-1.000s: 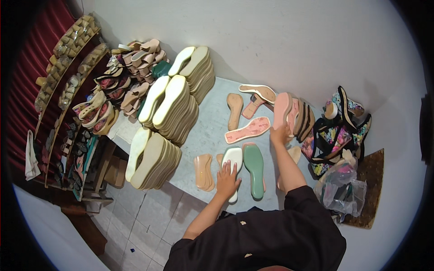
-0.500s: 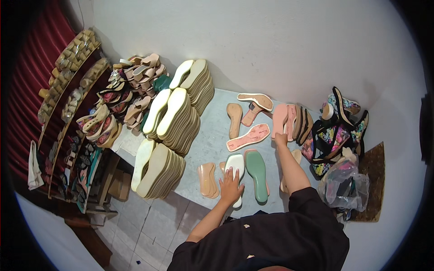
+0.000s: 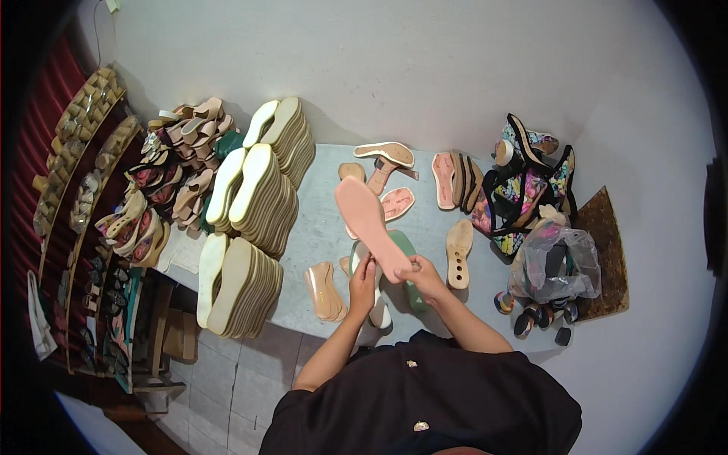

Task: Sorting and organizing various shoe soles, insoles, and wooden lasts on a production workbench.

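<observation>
In front of me, a pink insole (image 3: 362, 214) is held tilted above the table, its wide toe end pointing away to the left. My right hand (image 3: 426, 280) pinches its heel end, thumb on top. At the insole's left edge is my left hand (image 3: 363, 287), fingers pressed together against it. Below lie a white sole (image 3: 381, 312) and a green sole (image 3: 406, 243), both partly covered by my hands and the insole. Clear tan strap pieces (image 3: 324, 290) are piled left of them. Behind the insole sits a pink-patterned sole (image 3: 397, 202), partly hidden.
Tall stacks of cream soles (image 3: 254, 189) line the table's left part, with finished sandals (image 3: 199, 129) beyond. A tan sole with holes (image 3: 458, 254) lies at right. Farther right are floral wedge sandals (image 3: 523, 186) and a clear plastic bag (image 3: 557, 262). Brown soles (image 3: 464, 182) stand near the wall.
My right hand has brought the pink insole from the back right to in front of me. My left hand has come off the white sole and up to the insole. The view has shifted.
</observation>
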Motion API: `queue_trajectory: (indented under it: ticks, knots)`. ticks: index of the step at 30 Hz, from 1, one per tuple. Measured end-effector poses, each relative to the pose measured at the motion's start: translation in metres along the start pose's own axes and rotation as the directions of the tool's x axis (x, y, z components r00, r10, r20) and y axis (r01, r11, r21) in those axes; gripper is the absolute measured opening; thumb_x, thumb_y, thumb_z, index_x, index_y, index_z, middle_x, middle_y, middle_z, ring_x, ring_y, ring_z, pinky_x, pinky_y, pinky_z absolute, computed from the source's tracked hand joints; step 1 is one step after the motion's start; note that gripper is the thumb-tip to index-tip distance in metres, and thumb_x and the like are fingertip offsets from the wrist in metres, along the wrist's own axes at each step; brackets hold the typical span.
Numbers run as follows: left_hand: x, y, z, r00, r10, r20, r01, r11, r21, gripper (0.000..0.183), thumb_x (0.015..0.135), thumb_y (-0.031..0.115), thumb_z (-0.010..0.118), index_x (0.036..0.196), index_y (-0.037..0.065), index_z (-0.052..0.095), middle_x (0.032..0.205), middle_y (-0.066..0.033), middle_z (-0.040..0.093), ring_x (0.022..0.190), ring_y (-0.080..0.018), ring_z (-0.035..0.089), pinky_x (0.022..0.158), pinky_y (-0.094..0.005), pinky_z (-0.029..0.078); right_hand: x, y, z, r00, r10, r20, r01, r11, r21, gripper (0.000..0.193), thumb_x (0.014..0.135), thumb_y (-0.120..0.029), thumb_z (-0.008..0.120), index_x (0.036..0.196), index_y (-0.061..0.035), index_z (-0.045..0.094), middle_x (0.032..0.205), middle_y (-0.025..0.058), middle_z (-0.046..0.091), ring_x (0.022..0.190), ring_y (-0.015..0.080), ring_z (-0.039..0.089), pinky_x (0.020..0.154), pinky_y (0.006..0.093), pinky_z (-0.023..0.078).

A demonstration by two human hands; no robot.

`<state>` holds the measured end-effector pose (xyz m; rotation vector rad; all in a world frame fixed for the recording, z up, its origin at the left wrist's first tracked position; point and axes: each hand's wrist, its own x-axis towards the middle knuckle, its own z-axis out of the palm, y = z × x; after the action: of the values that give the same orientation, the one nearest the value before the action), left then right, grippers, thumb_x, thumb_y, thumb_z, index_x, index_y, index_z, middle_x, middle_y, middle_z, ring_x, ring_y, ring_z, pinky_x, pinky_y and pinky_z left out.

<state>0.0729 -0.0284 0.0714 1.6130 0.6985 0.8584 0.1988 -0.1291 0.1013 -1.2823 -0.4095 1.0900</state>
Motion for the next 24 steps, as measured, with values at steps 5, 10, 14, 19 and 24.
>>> queue_trajectory:
  ticks: [5, 10, 14, 19, 24]
  knots:
    - [-0.011, 0.010, -0.011, 0.981, -0.150, 0.123, 0.181, 0.934, -0.306, 0.034, 0.087, 0.013, 0.061, 0.113, -0.007, 0.052, 0.093, -0.0096, 0.063, 0.083, -0.0123, 0.059, 0.074, -0.0239, 0.048, -0.033, 0.012, 0.004, 0.996, -0.077, 0.044, 0.086, 0.962, -0.259, 0.042, 0.071, -0.013, 0.076, 0.100, -0.0005, 0.049, 0.090, 0.0096, 0.060, 0.081, 0.0137, 0.058, 0.071, 0.0261, 0.046]
    - [-0.017, -0.002, -0.023, 0.940, -0.298, 0.166, 0.339, 0.871, -0.355, 0.036, 0.084, 0.014, 0.066, 0.110, -0.007, 0.052, 0.086, -0.0097, 0.064, 0.076, -0.0128, 0.061, 0.072, -0.0243, 0.049, -0.039, 0.027, 0.004, 0.996, -0.075, 0.049, 0.085, 0.966, -0.243, 0.036, 0.077, -0.025, 0.072, 0.096, -0.0008, 0.051, 0.084, 0.0069, 0.060, 0.076, 0.0114, 0.057, 0.067, 0.0246, 0.045]
    - [-0.019, -0.014, -0.033, 0.927, -0.329, 0.179, 0.375, 0.816, -0.440, 0.034, 0.084, 0.015, 0.065, 0.107, -0.007, 0.053, 0.086, -0.0094, 0.064, 0.076, -0.0125, 0.061, 0.072, -0.0248, 0.049, -0.040, 0.030, 0.008, 0.998, 0.053, 0.043, -0.047, 0.988, -0.145, 0.029, 0.087, -0.028, 0.061, 0.098, -0.0022, 0.053, 0.084, 0.0045, 0.060, 0.082, 0.0106, 0.056, 0.073, 0.0234, 0.043]
    - [-0.017, 0.001, -0.045, 0.912, -0.386, 0.138, 0.405, 0.799, -0.444, 0.030, 0.085, 0.017, 0.065, 0.105, -0.003, 0.055, 0.089, -0.0080, 0.065, 0.077, -0.0118, 0.062, 0.070, -0.0231, 0.050, -0.041, 0.037, 0.013, 0.996, 0.047, 0.082, -0.035, 0.989, -0.141, 0.029, 0.090, -0.027, 0.055, 0.104, -0.0020, 0.053, 0.091, 0.0048, 0.061, 0.087, 0.0111, 0.055, 0.079, 0.0248, 0.040]
    - [-0.011, 0.004, -0.062, 0.897, -0.407, 0.172, 0.431, 0.722, -0.541, 0.026, 0.085, 0.016, 0.064, 0.104, 0.000, 0.056, 0.089, -0.0063, 0.065, 0.073, -0.0114, 0.063, 0.064, -0.0219, 0.051, -0.033, 0.041, 0.020, 0.992, 0.050, 0.118, -0.040, 0.995, -0.089, 0.028, 0.090, -0.024, 0.056, 0.107, -0.0017, 0.053, 0.092, 0.0045, 0.061, 0.089, 0.0112, 0.055, 0.080, 0.0244, 0.040]
